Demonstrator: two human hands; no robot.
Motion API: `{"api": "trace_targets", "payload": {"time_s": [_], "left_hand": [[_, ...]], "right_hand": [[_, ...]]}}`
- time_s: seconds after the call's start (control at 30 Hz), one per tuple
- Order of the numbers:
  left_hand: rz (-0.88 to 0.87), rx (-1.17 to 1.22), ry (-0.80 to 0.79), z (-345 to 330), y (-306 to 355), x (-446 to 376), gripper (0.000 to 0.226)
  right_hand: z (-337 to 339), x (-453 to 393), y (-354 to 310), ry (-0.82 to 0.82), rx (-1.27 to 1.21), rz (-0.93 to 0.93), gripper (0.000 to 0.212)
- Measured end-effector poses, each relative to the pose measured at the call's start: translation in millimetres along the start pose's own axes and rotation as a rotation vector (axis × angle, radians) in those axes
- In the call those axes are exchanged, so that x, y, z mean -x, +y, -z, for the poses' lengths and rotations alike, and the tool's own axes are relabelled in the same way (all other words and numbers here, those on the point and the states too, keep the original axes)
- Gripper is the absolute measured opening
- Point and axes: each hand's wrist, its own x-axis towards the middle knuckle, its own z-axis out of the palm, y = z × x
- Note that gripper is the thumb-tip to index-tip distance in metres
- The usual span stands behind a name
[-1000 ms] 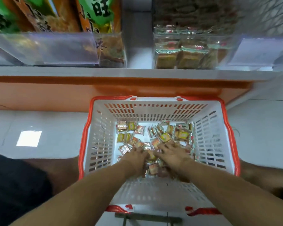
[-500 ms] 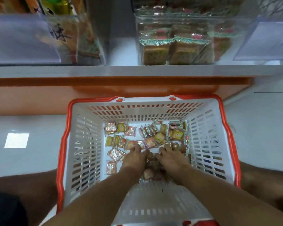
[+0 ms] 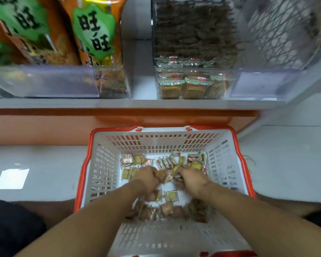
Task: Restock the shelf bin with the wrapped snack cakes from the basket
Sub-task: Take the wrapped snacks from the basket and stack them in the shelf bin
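A white basket with an orange rim (image 3: 85,169) stands on the floor below the shelf. Several small wrapped snack cakes (image 3: 171,196) lie loose on its bottom. My left hand (image 3: 146,178) and my right hand (image 3: 192,179) are side by side inside the basket, each with fingers curled round a bunch of cakes, raised a little above the bottom. Straight above, on the shelf, a clear bin (image 3: 195,84) holds stacked wrapped cakes of the same kind.
Tall orange and green snack bags (image 3: 93,34) fill the clear bin at the left. A second clear bin (image 3: 278,34) stands at the right of the cake bin. An orange shelf base (image 3: 44,125) runs behind the basket. My knees flank the basket.
Both hands have closed on cakes and lifted from the pile, leaving bare basket bottom beneath them. The view has tilted up, showing more of the shelf.
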Motion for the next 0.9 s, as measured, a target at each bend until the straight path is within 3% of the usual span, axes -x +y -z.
{"api": "trace_targets", "payload": {"time_s": [0.07,0.17,0.23,0.3,0.47,0.57,0.67,0.77,0.9], "left_hand": [[-0.021,0.034,-0.045,24,12,13,0.025],[-0.087,0.024,-0.153,64,40,40,0.01],[-0.128,0.036,-0.234,93,62,64,0.041],[-0.173,0.086,-0.309,121,84,93,0.058],[-0.391,0.258,-0.264,178,124,168,0.051],[-0.472,0.538,-0.262,194,138,194,0.047],[-0.532,0.792,-0.329,197,146,205,0.043],[-0.592,0.963,-0.383,195,151,204,0.045],[-0.611,0.937,-0.242,186,159,199,0.027]], "right_hand": [[30,12,-12,-0.049,-0.04,0.028,0.035],[92,42,-40,-0.134,0.094,0.133,0.028],[141,71,-60,-0.134,0.159,0.199,0.028],[190,108,-77,-0.039,0.114,0.264,0.033],[265,183,-95,0.035,-0.695,0.398,0.042],[274,198,-102,0.086,-1.061,0.456,0.046],[273,195,-109,0.217,-1.249,0.474,0.045],[274,185,-112,0.298,-1.262,0.486,0.041],[270,178,-114,0.322,-1.308,0.482,0.038]]}}
